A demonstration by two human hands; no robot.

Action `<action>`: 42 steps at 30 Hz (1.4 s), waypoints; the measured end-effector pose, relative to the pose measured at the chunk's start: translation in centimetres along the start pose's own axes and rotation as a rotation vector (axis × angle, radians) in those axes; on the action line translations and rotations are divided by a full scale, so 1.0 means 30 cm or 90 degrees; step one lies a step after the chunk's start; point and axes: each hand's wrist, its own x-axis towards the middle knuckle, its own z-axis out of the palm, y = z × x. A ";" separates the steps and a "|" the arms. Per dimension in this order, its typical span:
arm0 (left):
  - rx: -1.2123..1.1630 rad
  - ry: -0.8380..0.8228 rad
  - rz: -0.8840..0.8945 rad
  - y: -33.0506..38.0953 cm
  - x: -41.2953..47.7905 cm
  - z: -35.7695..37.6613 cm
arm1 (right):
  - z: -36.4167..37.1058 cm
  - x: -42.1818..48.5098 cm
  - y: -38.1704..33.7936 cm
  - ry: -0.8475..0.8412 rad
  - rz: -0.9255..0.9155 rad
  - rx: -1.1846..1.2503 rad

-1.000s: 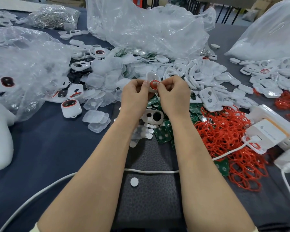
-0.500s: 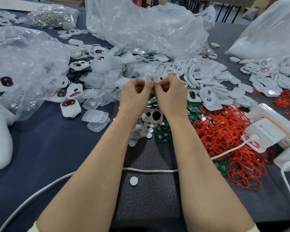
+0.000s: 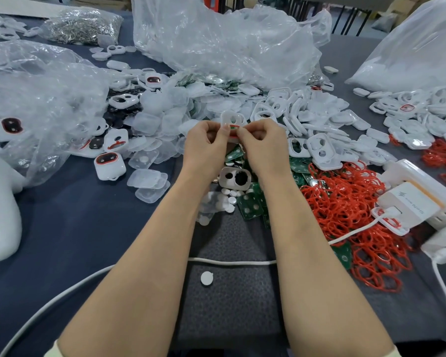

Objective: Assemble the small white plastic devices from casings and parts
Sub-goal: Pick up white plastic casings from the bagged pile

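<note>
Above the bench (image 3: 88, 228), your left grip (image 3: 206, 144) and right grip (image 3: 264, 144) both pinched one white casing (image 3: 229, 119), apparently steadying it to seat its red ring (image 3: 234, 126).

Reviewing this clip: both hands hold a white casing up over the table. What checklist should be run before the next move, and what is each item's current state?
1. casing pinched by left hand and right hand: ok.
2. red ring present at the casing, by the fingertips: ok.
3. Ring fully seated all round: cannot tell, since the fingers cover most of it.
4. pile of red rings lying on the right-hand side: ok.
5. green boards lying on the table below the hands: ok.
</note>
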 end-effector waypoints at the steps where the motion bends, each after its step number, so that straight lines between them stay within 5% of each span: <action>1: -0.028 -0.003 -0.009 0.004 0.000 -0.004 | -0.010 0.006 0.002 -0.025 0.043 0.066; 5: -0.133 -0.044 -0.038 0.016 -0.006 -0.011 | -0.038 0.015 0.005 -0.155 0.154 0.287; 9: -0.207 -0.065 -0.061 0.020 -0.008 -0.014 | -0.038 0.016 0.000 -0.163 0.140 0.349; 20: -0.277 -0.057 -0.107 0.013 -0.001 -0.017 | -0.013 0.003 0.006 -0.161 0.074 0.289; 28: -0.262 -0.037 -0.060 0.031 0.002 -0.014 | -0.038 0.014 0.000 -0.083 -0.054 0.080; 34: -0.241 -0.053 -0.066 0.041 -0.006 -0.017 | -0.052 0.008 -0.019 -0.150 0.001 0.254; 42: -0.238 -0.072 -0.084 0.047 -0.010 -0.023 | -0.015 -0.001 -0.020 -0.116 -0.043 0.091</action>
